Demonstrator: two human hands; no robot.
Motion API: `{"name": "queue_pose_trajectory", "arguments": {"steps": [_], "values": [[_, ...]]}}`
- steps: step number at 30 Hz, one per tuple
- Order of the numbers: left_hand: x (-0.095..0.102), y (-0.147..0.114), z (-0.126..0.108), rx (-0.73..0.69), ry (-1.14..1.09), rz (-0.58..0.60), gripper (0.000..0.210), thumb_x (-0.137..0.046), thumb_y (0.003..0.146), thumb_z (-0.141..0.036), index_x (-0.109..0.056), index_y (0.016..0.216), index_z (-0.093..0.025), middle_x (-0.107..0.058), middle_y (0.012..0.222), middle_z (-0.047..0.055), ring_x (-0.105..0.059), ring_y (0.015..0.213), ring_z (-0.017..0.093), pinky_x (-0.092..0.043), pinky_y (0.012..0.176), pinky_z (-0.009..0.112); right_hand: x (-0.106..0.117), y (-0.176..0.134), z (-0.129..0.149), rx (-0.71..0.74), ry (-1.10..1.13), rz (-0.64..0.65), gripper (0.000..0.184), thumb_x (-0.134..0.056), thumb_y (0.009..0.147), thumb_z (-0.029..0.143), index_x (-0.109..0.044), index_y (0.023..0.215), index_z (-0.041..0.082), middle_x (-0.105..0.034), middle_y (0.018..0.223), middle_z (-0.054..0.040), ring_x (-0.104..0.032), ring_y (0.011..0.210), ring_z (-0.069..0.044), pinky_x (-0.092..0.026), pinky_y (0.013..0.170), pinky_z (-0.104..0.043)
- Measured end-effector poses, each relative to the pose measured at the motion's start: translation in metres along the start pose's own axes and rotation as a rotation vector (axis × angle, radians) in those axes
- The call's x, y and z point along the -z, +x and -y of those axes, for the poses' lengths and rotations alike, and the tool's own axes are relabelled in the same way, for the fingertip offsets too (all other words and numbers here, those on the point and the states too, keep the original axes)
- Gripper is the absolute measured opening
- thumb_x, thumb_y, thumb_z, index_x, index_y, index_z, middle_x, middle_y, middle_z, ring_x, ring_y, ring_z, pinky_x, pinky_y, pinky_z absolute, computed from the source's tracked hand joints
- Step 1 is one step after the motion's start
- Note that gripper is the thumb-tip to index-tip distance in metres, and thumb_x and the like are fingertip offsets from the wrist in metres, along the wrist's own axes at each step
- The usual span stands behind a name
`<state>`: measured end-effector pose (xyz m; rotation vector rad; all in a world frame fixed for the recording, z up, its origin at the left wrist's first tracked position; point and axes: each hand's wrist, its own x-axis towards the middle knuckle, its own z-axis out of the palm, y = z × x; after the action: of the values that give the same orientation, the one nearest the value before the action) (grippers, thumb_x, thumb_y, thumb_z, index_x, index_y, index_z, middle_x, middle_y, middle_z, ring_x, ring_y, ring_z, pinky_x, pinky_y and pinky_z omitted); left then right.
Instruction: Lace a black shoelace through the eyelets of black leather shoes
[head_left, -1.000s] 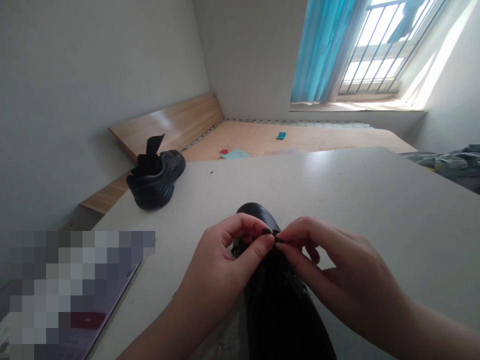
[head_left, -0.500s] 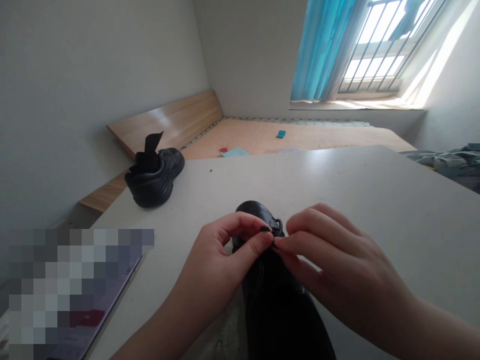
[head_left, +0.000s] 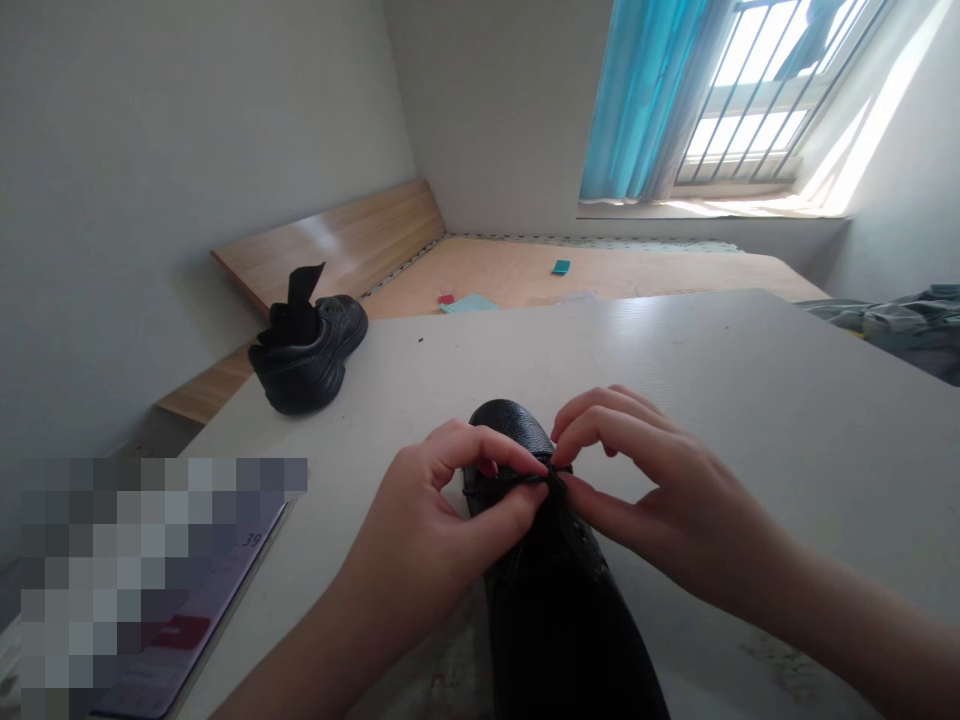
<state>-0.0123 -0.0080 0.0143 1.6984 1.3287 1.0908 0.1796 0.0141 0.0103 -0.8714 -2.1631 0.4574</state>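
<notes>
A black leather shoe stands on the white table in front of me, toe pointing away. A thin black shoelace runs across its front, below the toe cap. My left hand pinches the lace between thumb and forefinger. From the other side, my right hand closes its thumb and forefinger on the lace close to the left fingertips, its other fingers curled above. The exact crossing of the lace is partly hidden by the fingers. A matching black shoe sits apart at the far left, with black material sticking up from its opening.
At lower left lies a flat lilac-screened device, partly pixelated. Beyond the white table is a wooden bed board with small teal and red items. Grey-green cloth is bunched at the right. A blue curtain hangs beside the barred window.
My right hand has lifted slightly, its thumb and forefinger now spread wider behind their meeting tips. More lace shows across the shoe beneath my left fingers. Both shoes stay put.
</notes>
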Motion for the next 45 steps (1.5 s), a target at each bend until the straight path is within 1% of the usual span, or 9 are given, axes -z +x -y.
{"name": "queue_pose_trajectory", "arguments": {"steps": [6,10,14,24,29,33,36,41,45], "values": [[0.001,0.0,-0.001,-0.048,0.01,0.008,0.009,-0.068,0.072,-0.018,-0.074,0.075,-0.024,-0.065,0.074,-0.002,-0.06,0.071,0.013,-0.046,0.069,0.025,0.002,-0.001,0.006,-0.056,0.048,0.04,0.02,-0.057,0.079,0.004,-0.061,0.087,0.022,-0.061,0.093,-0.0001,-0.053,0.092,-0.014,-0.044,0.081,-0.027],[0.002,0.0,0.002,-0.016,0.009,0.016,0.007,-0.069,0.072,-0.019,-0.074,0.075,-0.023,-0.064,0.072,-0.002,-0.059,0.071,0.014,-0.045,0.071,0.027,0.004,-0.001,0.004,-0.142,0.132,0.157,0.013,-0.052,0.093,0.019,-0.065,0.092,0.024,-0.061,0.103,-0.002,-0.053,0.102,-0.016,-0.043,0.091,-0.031],[0.004,0.001,0.001,-0.037,0.004,0.023,0.009,-0.067,0.072,-0.018,-0.075,0.075,-0.023,-0.065,0.076,0.001,-0.062,0.074,0.016,-0.047,0.072,0.03,0.002,0.002,-0.002,-0.302,0.336,0.234,0.024,-0.051,0.097,0.035,-0.066,0.084,0.021,-0.061,0.098,-0.0036,-0.056,0.088,-0.016,-0.046,0.078,-0.032],[0.008,0.002,-0.003,-0.218,0.102,0.035,0.017,-0.065,0.073,-0.007,-0.074,0.076,-0.022,-0.069,0.077,-0.001,-0.064,0.077,0.015,-0.051,0.071,0.028,0.003,0.005,-0.001,-0.296,0.373,0.202,0.012,-0.066,0.086,0.028,-0.065,0.076,0.021,-0.061,0.091,-0.0025,-0.055,0.081,-0.015,-0.043,0.067,-0.029],[0.009,0.002,-0.004,-0.272,0.107,0.059,0.017,-0.066,0.076,-0.007,-0.073,0.079,-0.021,-0.072,0.079,-0.002,-0.065,0.078,0.014,-0.051,0.073,0.027,-0.003,0.005,0.003,-0.227,0.3,0.141,0.01,-0.063,0.079,0.013,-0.06,0.072,0.019,-0.057,0.088,-0.0005,-0.051,0.078,-0.012,-0.042,0.067,-0.026],[0.008,0.0,-0.004,-0.368,0.151,0.052,0.016,-0.066,0.078,-0.004,-0.072,0.08,-0.019,-0.074,0.081,-0.002,-0.065,0.079,0.013,-0.051,0.076,0.026,-0.011,0.003,0.008,-0.312,0.307,0.088,0.009,-0.057,0.072,0.011,-0.054,0.071,0.019,-0.053,0.082,0.0012,-0.048,0.072,-0.012,-0.04,0.064,-0.026],[0.006,0.0,-0.003,-0.511,0.225,0.016,0.015,-0.067,0.079,-0.004,-0.071,0.081,-0.019,-0.076,0.085,0.0,-0.064,0.079,0.013,-0.051,0.075,0.026,-0.018,0.0,0.01,-0.351,0.284,0.046,0.009,-0.053,0.073,0.013,-0.048,0.07,0.019,-0.052,0.079,0.0012,-0.047,0.072,-0.013,-0.04,0.063,-0.027],[0.008,0.002,-0.004,-0.635,0.287,0.021,0.017,-0.067,0.08,-0.005,-0.071,0.085,-0.02,-0.078,0.091,0.001,-0.062,0.078,0.015,-0.05,0.074,0.028,-0.023,-0.004,0.011,-0.203,0.181,-0.015,0.011,-0.049,0.081,0.009,-0.05,0.077,0.019,-0.054,0.083,-0.001,-0.049,0.078,-0.014,-0.041,0.069,-0.028],[0.011,0.002,-0.004,-0.659,0.332,0.035,0.018,-0.065,0.081,-0.005,-0.071,0.084,-0.022,-0.075,0.093,0.002,-0.06,0.083,0.016,-0.05,0.077,0.03,-0.019,-0.004,0.011,-0.291,0.383,0.039,0.012,-0.05,0.087,0.014,-0.059,0.081,0.019,-0.057,0.09,-0.0031,-0.053,0.084,-0.015,-0.043,0.073,-0.029]]}}
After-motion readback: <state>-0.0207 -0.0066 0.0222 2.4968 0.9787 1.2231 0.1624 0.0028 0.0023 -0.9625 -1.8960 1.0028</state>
